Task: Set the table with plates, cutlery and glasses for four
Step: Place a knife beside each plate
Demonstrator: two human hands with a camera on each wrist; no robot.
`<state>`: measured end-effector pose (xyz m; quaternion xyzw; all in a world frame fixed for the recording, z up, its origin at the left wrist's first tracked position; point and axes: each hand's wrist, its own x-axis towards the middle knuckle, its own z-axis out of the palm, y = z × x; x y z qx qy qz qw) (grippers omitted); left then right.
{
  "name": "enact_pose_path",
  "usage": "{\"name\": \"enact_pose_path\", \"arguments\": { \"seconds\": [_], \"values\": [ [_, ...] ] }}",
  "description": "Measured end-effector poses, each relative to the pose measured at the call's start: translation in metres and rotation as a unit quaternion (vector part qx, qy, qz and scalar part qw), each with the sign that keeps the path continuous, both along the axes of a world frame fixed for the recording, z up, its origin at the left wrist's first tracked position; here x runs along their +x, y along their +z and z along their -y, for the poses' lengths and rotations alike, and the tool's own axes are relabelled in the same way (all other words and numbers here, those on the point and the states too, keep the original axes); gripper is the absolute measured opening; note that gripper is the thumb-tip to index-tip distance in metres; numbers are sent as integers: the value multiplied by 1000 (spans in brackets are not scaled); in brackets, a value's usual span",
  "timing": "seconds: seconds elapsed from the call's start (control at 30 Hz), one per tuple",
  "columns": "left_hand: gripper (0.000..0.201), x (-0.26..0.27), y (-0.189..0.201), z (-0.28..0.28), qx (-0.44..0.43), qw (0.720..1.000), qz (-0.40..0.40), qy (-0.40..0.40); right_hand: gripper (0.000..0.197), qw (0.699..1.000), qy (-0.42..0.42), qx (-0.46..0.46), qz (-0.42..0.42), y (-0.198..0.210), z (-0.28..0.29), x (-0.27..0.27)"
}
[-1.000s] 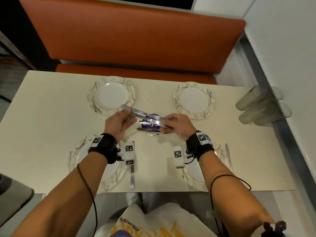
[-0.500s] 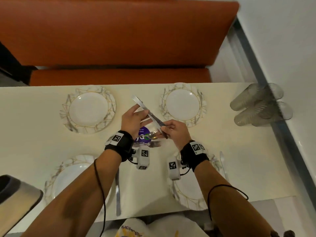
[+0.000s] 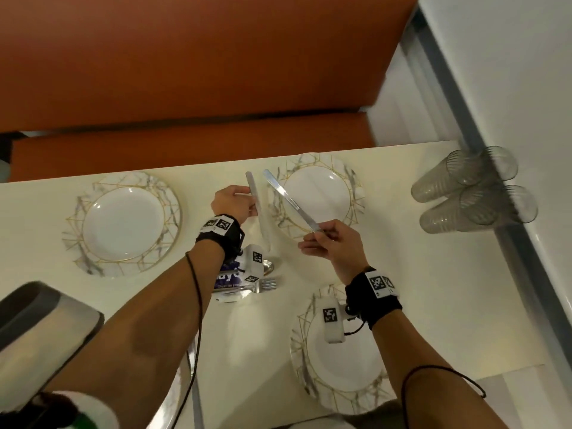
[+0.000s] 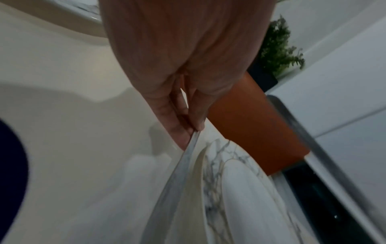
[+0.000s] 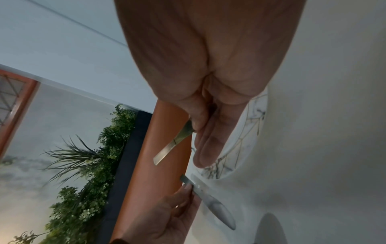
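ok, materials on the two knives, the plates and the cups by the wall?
Knives: likely stainless steel, brushed grey sheen.
Plates: glossy white, marble-print rim with gold lines; ceramic or melamine, can't tell.
Cups: clear smoky, ribbed; probably plastic, possibly glass.

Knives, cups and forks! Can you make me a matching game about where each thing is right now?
Things:
1. left-hand knife
2. right-hand knife
3. plastic cups
4. forks

Places:
A. lying stacked by the wall
B. on the table under the left wrist
C. held over the far right plate
D. held just left of that plate

Pairs: 1-D, 2-C, 3-A, 4-B
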<state>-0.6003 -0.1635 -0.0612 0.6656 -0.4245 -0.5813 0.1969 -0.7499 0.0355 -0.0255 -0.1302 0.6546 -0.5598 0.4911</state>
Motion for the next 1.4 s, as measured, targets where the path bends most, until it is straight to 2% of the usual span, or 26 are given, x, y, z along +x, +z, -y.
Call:
{"name": "enact_pose_path", "arguments": {
  "seconds": [0.17,0.4,0.6,0.8,0.9,0.97,1.13,1.27,1.4],
  "values": [
    [17,-19,-16,14,-21,996,64,-50,11,1000,5,-1,-2,-1,-1,-12],
    [14,-27,-34,21,-86,977,159,-110,16,1000,-3,6,9,-4,0,-19],
    [20,-27,-35,23,-87,979,151,-107,15,1000,-6,11,12,-6,-2,-20],
    [12,-23,-29,19,-66,984,133,-93,16,1000,-1,12,11,-6,-1,-18],
    [3,-11,-24,11,-89,983,130,-99,16,1000,2,5,15,-5,1,-13],
    [10,2,-23,4,-116,978,130,-116,16,1000,5,-3,20,-3,5,-6],
    [18,27,10,-20,-158,974,52,-154,16,997,11,-38,64,2,21,28],
    [20,53,40,-42,-162,979,-61,-105,11,995,22,-53,77,7,35,72],
    [21,92,60,-55,-163,978,-120,-60,14,994,55,-59,79,19,45,122]
  ]
}}
